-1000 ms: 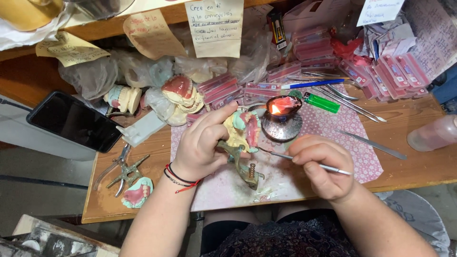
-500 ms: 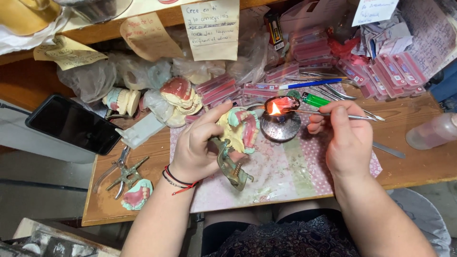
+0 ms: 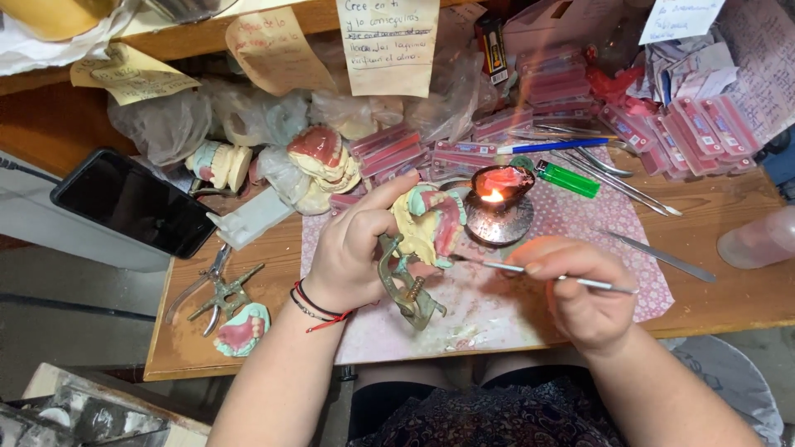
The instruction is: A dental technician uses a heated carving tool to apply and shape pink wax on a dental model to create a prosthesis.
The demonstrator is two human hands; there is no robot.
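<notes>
Holding the dental model (image 3: pixel 426 228) on its brass articulator (image 3: pixel 407 285) above a patterned mat (image 3: pixel 513 310), my left hand (image 3: pixel 356 252) has its fingers wrapped around the yellowish cast and the metal frame, thumb stretched along the top. My right hand (image 3: pixel 580 285) pinches a slim metal wax instrument (image 3: pixel 530 271), fingers closed on the handle, with the tip lying at the pink wax gum of the model.

Just behind the model, a small burner (image 3: pixel 497 207) shows a live flame. I judge this the main hazard: the model and my left fingertips sit close beside it, so a slight forward drift could soften the wax or scorch skin. A green lighter (image 3: pixel 567 178) lies near the burner, and plastic bags (image 3: pixel 248 116) and paper notes (image 3: pixel 389 41) crowd the back of the bench; any of these could catch if the burner were knocked.

A heavy press with the tip could gouge the wax or loosen a tooth. Pliers (image 3: pixel 217 290) and a phone (image 3: pixel 132 203) rest well apart at left.
</notes>
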